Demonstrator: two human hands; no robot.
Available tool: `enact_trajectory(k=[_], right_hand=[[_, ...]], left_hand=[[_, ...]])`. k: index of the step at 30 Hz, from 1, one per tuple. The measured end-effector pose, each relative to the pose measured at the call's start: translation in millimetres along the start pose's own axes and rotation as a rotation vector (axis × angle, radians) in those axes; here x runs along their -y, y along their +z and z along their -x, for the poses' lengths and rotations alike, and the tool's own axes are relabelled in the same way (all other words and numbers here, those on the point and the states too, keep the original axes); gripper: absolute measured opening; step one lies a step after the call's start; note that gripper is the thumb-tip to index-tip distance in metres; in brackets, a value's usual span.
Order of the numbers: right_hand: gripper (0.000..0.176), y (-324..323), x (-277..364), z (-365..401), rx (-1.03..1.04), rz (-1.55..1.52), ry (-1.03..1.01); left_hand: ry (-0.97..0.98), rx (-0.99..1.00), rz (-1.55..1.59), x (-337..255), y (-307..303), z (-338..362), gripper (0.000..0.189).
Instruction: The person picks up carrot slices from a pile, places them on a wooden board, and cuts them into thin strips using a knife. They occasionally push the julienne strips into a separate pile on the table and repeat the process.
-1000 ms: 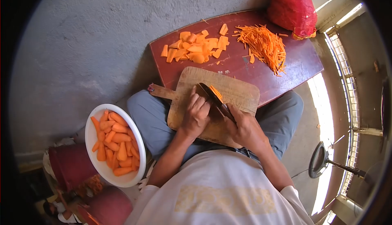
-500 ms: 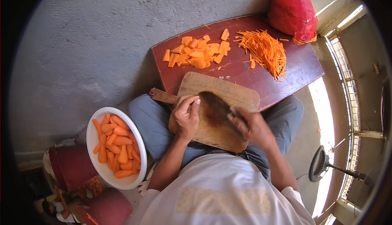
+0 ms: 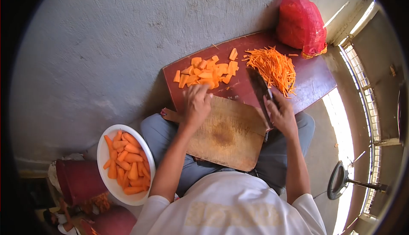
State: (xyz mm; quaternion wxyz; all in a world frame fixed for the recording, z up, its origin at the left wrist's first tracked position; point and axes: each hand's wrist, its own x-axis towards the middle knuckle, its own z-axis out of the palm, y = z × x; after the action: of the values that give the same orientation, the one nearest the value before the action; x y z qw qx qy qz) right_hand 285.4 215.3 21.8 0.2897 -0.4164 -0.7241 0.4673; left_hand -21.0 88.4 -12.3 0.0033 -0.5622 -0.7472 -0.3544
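Observation:
My right hand [image 3: 281,112] is closed on the handle of a knife [image 3: 259,91], whose dark blade points up beside a pile of thin carrot strips [image 3: 272,68]. At the upper left corner of the wooden cutting board [image 3: 228,134] is my left hand [image 3: 198,103], blurred, just below the sliced carrot pieces [image 3: 208,72]; its fingertips are too smeared to show what they touch. The board lies across my lap with its handle to the left. Both carrot piles rest on the dark red table [image 3: 238,91].
A white basin [image 3: 103,166] of whole peeled carrots [image 3: 128,162] stands at the left. The red mesh bag [image 3: 301,24] sits at the table's far right, against the wall. Dark red containers [image 3: 79,181] and part of another person [image 3: 66,224] show at lower left.
The knife has moved off the board, up and right towards the strips. My left hand has gone up to the board's upper edge, near the slices. The view has shifted slightly.

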Motion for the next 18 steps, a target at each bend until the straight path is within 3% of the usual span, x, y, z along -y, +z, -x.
enact_trajectory(k=[3, 6, 8, 13, 18], right_hand=[[0.028, 17, 11, 21, 0.044, -0.161, 0.029], [0.031, 24, 32, 41, 0.116, -0.426, 0.183], [0.046, 36, 21, 50, 0.101, -0.619, 0.195], [0.032, 63, 7, 68, 0.011, -1.023, 0.227], [0.027, 64, -13, 68, 0.021, -0.925, 0.246]], left_hand=[[0.008, 0.018, -0.140, 33, 19, -47, 0.045], [0.116, 0.036, -0.182, 21, 27, -75, 0.052], [0.142, 0.144, -0.158, 7, 39, -92, 0.056], [0.078, 0.367, -0.222, -7, 88, -135, 0.057], [0.040, 0.437, -0.215, -2, 111, -153, 0.053]])
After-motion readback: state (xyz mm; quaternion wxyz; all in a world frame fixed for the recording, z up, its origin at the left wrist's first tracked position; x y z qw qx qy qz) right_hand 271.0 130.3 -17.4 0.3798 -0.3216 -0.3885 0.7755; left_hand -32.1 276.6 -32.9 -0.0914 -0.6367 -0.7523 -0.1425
